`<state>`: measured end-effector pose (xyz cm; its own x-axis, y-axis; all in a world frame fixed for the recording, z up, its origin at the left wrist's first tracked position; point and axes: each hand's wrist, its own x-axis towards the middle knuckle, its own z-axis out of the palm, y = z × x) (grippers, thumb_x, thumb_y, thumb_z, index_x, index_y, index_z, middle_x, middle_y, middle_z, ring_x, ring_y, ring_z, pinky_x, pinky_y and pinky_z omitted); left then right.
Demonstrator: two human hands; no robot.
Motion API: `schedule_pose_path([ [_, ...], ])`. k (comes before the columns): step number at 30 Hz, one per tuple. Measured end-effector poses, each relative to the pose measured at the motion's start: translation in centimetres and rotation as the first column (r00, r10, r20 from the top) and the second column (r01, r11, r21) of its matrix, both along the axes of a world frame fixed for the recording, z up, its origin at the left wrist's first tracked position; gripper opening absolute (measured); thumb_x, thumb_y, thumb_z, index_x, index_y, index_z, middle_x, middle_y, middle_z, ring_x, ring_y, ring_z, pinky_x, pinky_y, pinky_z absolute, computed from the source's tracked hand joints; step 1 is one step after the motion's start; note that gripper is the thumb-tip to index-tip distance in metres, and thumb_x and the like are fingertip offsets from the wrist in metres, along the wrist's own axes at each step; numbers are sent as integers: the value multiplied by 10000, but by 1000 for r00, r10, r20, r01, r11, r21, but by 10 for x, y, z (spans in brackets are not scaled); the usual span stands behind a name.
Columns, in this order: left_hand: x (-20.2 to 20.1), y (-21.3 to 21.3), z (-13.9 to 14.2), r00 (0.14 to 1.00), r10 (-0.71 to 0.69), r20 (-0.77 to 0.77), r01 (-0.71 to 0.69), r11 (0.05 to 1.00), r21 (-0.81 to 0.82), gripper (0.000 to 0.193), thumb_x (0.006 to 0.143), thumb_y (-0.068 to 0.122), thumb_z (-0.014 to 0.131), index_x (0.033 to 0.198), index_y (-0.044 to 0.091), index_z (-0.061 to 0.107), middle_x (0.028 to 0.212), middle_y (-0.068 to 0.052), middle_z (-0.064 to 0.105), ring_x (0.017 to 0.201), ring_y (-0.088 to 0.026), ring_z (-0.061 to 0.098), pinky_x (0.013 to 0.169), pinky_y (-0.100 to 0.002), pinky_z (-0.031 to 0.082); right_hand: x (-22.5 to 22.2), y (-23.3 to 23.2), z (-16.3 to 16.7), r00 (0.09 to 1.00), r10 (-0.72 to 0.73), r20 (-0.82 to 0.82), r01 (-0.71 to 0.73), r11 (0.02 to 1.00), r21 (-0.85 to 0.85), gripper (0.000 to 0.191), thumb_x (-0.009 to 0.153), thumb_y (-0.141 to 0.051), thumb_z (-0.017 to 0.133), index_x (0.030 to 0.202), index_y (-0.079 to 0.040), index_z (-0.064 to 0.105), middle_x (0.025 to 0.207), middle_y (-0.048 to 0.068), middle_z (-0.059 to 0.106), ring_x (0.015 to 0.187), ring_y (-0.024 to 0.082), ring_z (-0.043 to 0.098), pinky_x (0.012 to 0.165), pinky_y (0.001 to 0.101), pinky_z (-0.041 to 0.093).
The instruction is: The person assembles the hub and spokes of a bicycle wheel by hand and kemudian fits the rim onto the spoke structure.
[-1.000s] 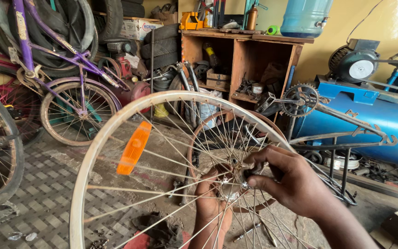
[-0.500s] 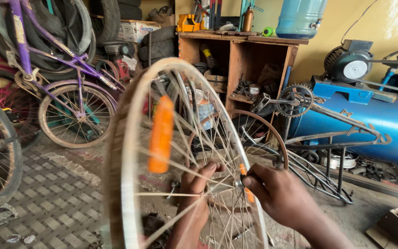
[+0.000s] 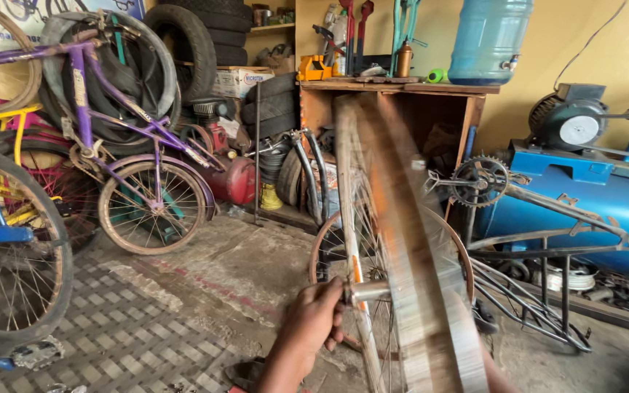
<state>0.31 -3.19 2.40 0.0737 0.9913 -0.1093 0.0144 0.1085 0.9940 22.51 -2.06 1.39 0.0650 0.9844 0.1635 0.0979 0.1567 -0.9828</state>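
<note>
Wheel [image 3: 402,255] upright, edge-on; axle [image 3: 368,291] pointing toward left hand [image 3: 314,320].

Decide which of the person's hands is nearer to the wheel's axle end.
Left. The left hand pinches the axle end of the blurred bicycle wheel. The right hand is hidden behind the wheel, so its position cannot be told.

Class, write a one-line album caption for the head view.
Left hand grips a blurred wheel by its axle in a bike workshop.

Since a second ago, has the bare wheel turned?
Yes. The bare wheel, broadside to the wooden shelf unit then, now stands edge-on, blurred; left hand at its axle.
</note>
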Motion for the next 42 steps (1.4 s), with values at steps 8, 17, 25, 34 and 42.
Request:
schedule_pose_path([
  [8,-4,11,-22,960,-66,271,50,997,66,126,1000,168,563,1038,48,565,756,-26,532,618,-118,507,510,-254,444,9,-16,25,920,-2,391,-73,982,177,274,991,-270,660,999,4,678,809,97,653,778,177,565,728,335,519],
  [17,6,-4,-2,998,-62,22,58,990,131,112,984,110,600,1059,29,618,847,-63,656,682,-135,659,532,-277,510,43,45,-45,997,63,-52,-66,996,-66,219,917,-199,746,1035,-16,735,668,53,631,522,132,462,463,294,317],
  [25,12,-6,4,906,128,-404,76,888,453,169,903,43,648,1072,57,639,950,-57,742,767,-142,746,643,-283,599,50,39,-51,993,15,-121,-13,1000,16,192,902,-136,751,1032,4,730,667,40,642,509,106,497,463,269,369],
  [34,12,26,-32,932,-35,-360,154,939,308,159,938,45,606,1095,35,627,952,-128,739,688,-140,701,627,-313,643,30,-10,12,999,20,42,-16,996,-91,192,901,-61,700,1079,-18,757,806,99,762,635,149,587,572,290,488],
  [42,6,31,-67,862,-49,-504,232,923,307,484,947,157,652,1388,14,512,925,-108,769,675,-79,706,593,-250,604,10,-19,41,949,-7,315,-30,993,114,133,915,-70,700,1003,1,770,817,72,768,709,119,630,665,272,527],
])
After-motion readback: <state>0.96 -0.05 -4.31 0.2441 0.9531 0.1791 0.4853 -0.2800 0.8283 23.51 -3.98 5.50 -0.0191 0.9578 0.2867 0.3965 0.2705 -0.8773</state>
